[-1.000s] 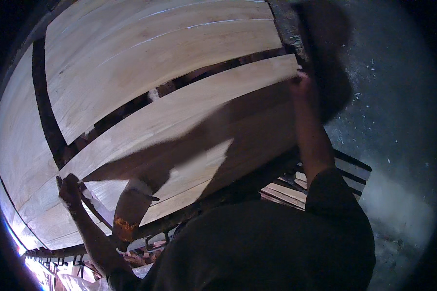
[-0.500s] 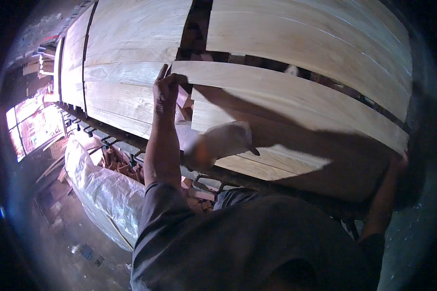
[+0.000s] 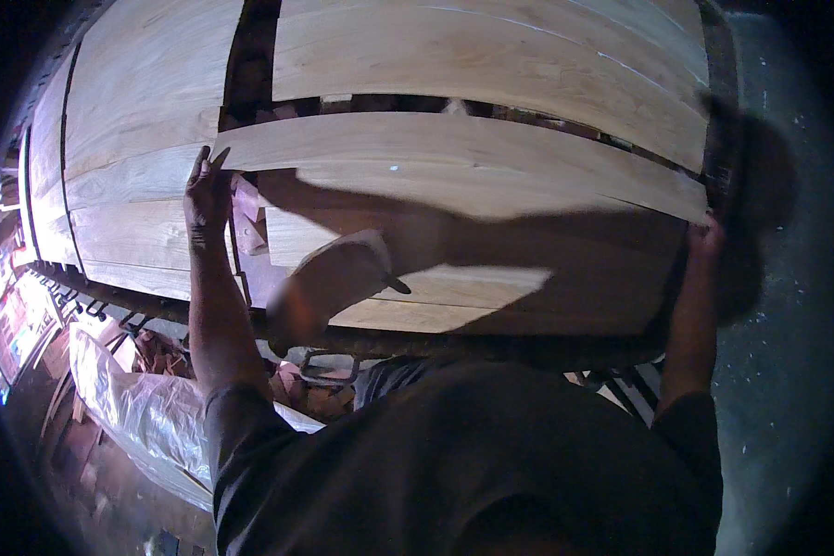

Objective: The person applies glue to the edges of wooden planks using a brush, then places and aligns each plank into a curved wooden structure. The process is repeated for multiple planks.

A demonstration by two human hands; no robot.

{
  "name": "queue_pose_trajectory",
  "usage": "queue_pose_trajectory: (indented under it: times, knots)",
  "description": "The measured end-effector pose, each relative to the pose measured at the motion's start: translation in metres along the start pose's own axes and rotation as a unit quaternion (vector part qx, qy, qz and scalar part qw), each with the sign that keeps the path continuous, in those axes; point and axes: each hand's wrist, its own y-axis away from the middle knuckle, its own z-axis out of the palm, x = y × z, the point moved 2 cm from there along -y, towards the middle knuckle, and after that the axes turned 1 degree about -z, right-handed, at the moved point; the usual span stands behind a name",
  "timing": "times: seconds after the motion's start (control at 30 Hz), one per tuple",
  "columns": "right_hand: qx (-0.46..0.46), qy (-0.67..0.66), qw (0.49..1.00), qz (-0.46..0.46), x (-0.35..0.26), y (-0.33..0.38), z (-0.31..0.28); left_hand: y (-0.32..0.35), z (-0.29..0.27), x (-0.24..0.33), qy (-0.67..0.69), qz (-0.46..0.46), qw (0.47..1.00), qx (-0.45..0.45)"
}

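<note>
A long, narrow pale wooden board lies across the wide wooden panels, spanning the space between my two hands. My left hand is at the board's left end, with two fingers sticking up and the others bent at its corner. At the right end, my right hand grips the board's near corner, its fingers partly in shadow. On the near side lies a joined wooden panel, mostly under the shadow of my arms and head. A grey rounded thing with a dark tip and a blurred patch overlaps this panel.
Beyond a dark gap lies another wide panel, with more panels at the left. Metal clamp handles stick out along the near edge. Crumpled clear plastic sheeting and wood scraps lie below left.
The view has swung right, so the panels sit further left in the picture. My right hand, dim at the rim before, now shows at the board's right end. My left hand stays at the left end.
</note>
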Motion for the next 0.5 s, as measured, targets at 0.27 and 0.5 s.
queue_pose_trajectory:
  times: [0.27,0.5]
  knots:
    - [-0.062,-0.35,0.893,0.274,0.041,-0.045,0.005,-0.019,0.019,0.007,-0.353,0.024,0.935,0.012]
    - [-0.146,-0.322,0.929,0.107,0.012,-0.035,0.021,-0.047,0.04,0.016,-0.278,-0.088,0.952,0.097]
